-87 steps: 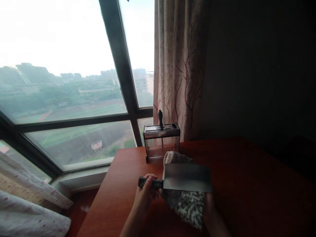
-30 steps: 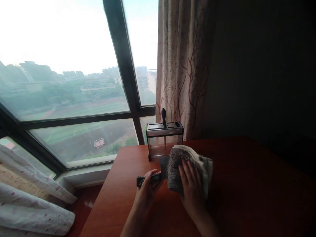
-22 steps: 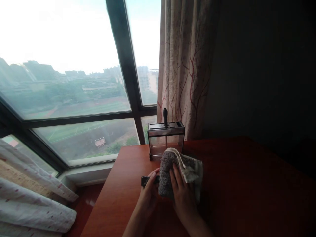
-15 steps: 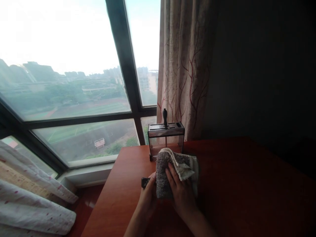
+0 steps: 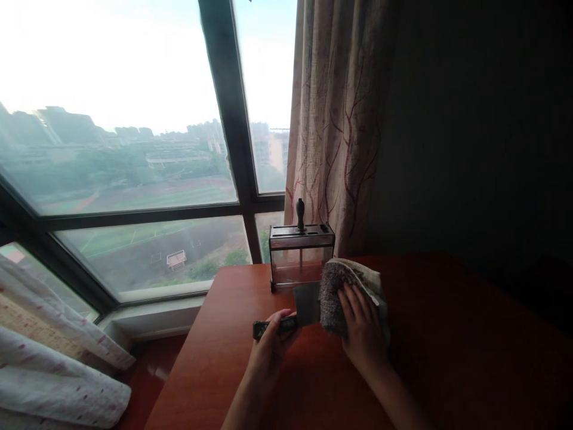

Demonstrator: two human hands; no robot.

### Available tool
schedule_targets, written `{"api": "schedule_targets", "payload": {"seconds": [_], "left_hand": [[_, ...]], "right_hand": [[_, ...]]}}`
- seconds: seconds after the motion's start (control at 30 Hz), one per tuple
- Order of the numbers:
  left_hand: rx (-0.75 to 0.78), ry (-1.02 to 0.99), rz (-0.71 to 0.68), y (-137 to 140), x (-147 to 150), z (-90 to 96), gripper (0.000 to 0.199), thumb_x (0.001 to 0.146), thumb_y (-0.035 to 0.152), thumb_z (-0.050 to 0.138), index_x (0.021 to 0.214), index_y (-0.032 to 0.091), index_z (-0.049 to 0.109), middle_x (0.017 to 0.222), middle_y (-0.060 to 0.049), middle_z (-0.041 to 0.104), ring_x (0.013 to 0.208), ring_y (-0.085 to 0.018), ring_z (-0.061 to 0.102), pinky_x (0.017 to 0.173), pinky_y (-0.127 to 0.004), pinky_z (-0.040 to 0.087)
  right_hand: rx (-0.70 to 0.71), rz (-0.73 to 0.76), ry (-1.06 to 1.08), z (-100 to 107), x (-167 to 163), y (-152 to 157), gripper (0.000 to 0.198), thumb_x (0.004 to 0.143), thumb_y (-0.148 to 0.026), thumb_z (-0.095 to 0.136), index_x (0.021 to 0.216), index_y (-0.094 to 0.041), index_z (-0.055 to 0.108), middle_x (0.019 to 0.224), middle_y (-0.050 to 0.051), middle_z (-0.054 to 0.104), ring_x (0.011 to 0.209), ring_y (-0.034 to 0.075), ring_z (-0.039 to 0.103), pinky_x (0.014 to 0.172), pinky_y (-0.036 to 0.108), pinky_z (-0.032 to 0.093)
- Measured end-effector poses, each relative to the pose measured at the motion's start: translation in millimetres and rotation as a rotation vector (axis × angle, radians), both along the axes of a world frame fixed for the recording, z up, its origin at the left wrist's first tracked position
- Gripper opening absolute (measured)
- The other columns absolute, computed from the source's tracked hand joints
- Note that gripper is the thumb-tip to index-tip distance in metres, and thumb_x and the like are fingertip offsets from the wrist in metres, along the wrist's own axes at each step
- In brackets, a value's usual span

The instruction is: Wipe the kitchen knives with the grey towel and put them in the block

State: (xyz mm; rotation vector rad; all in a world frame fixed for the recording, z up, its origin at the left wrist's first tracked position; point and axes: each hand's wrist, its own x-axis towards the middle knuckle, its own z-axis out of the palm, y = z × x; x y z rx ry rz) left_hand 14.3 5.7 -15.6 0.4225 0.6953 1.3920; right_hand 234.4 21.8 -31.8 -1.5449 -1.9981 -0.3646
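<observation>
My left hand [image 5: 275, 337] is closed around the dark handle of a cleaver [image 5: 308, 304], whose broad grey blade points right. A folded cloth [image 5: 333, 295], fuzzy grey on one face and pale on the other, covers the right part of the blade. Spread over the cloth's grey face are the fingers of my right hand [image 5: 364, 331], gripping it against the blade; the thumb is hidden. Just behind the blade stands a clear-sided knife block [image 5: 290, 258] with a dark frame. A black-handled tool [image 5: 300, 214] stands upright in its top slot.
The reddish wooden table [image 5: 219, 358] extends under both hands and to the dark right side. Beyond its left edge are a window ledge [image 5: 156, 316] and a pale curtain [image 5: 58, 376]. Another curtain [image 5: 335, 131] hangs behind the knife block.
My right hand and the cloth have moved right along the blade, baring the part near the handle. My left hand still grips the handle, nearly in the same place.
</observation>
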Motion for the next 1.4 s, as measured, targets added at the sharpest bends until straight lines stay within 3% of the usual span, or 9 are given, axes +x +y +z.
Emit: {"api": "schedule_targets", "payload": {"seconds": [0.13, 0.3, 0.47, 0.67, 0.83, 1.0, 1.2, 1.4], "left_hand": [[0.001, 0.012, -0.001, -0.2, 1.7, 3.0, 0.022, 0.076, 0.028, 0.075, 0.091, 0.013, 0.073, 0.094, -0.011, 0.077, 0.095, -0.026, 0.071, 0.094, -0.041, 0.053], [-0.012, 0.021, 0.029, 1.1, 1.5, 2.5, 0.02, 0.075, 0.029, 0.075, 0.087, 0.013, 0.072, 0.092, -0.011, 0.077, 0.092, -0.024, 0.071, 0.092, -0.039, 0.054], [-0.018, 0.057, 0.05, 3.4, -0.5, -4.5, 0.022, 0.073, 0.029, 0.077, 0.09, 0.015, 0.073, 0.087, -0.005, 0.077, 0.079, -0.018, 0.072, 0.074, -0.025, 0.057], [-0.102, 0.036, 0.092, 1.7, -3.9, -7.2, 0.03, 0.074, 0.033, 0.075, 0.101, 0.02, 0.071, 0.097, -0.005, 0.076, 0.093, -0.02, 0.07, 0.08, -0.027, 0.056], [0.001, 0.05, 0.07, 1.5, -0.5, 1.1, 0.032, 0.077, 0.03, 0.072, 0.106, 0.018, 0.069, 0.097, -0.006, 0.075, 0.095, -0.023, 0.069, 0.082, -0.03, 0.055], [0.048, 0.04, 0.022, 1.1, 2.5, 3.1, 0.02, 0.074, 0.027, 0.075, 0.089, 0.015, 0.07, 0.083, -0.004, 0.075, 0.076, -0.018, 0.071, 0.075, -0.028, 0.056], [-0.032, 0.029, 0.115, 3.1, 0.6, 1.3, 0.023, 0.068, 0.03, 0.079, 0.082, 0.016, 0.068, 0.087, -0.009, 0.077, 0.089, -0.026, 0.072, 0.089, -0.04, 0.055], [-0.027, 0.038, 0.102, 3.4, 0.6, 1.1, 0.022, 0.069, 0.029, 0.078, 0.082, 0.015, 0.067, 0.087, -0.01, 0.077, 0.088, -0.025, 0.073, 0.089, -0.039, 0.055]], "right_hand": [[0.006, -0.026, 0.021, -2.8, -5.8, -5.0, 0.07, 0.075, -0.004, 0.046, 0.144, -0.018, 0.037, 0.154, 0.008, 0.035, 0.142, 0.028, 0.026, 0.113, 0.05, 0.025], [-0.069, -0.037, 0.057, 9.5, -35.4, -16.3, 0.07, 0.075, -0.003, 0.048, 0.142, -0.016, 0.039, 0.154, 0.011, 0.034, 0.142, 0.03, 0.025, 0.113, 0.053, 0.024], [-0.081, 0.1, 0.062, 20.0, -73.2, -28.6, 0.072, 0.076, -0.009, 0.055, 0.145, -0.016, 0.038, 0.156, 0.01, 0.031, 0.142, 0.033, 0.025, 0.114, 0.053, 0.02], [-0.093, 0.225, 0.014, 24.9, -98.0, -33.3, 0.073, 0.081, -0.019, 0.058, 0.148, -0.016, 0.032, 0.158, 0.008, 0.026, 0.143, 0.032, 0.023, 0.116, 0.05, 0.01], [-0.096, 0.291, -0.018, 32.3, -81.5, -20.7, 0.071, 0.082, -0.02, 0.058, 0.148, -0.019, 0.032, 0.157, 0.006, 0.028, 0.144, 0.028, 0.022, 0.117, 0.048, 0.011], [-0.085, 0.268, -0.039, 36.5, -55.6, -5.8, 0.069, 0.081, -0.019, 0.057, 0.146, -0.019, 0.035, 0.157, 0.006, 0.029, 0.144, 0.028, 0.022, 0.117, 0.049, 0.014], [-0.046, 0.115, -0.047, 27.1, -19.0, 11.8, 0.073, 0.075, -0.007, 0.053, 0.145, -0.02, 0.037, 0.155, 0.005, 0.032, 0.143, 0.026, 0.024, 0.116, 0.048, 0.018], [-0.026, -0.029, -0.048, 14.7, 3.8, 16.9, 0.076, 0.074, -0.001, 0.047, 0.146, -0.02, 0.034, 0.155, 0.005, 0.032, 0.143, 0.026, 0.024, 0.114, 0.048, 0.025]]}}
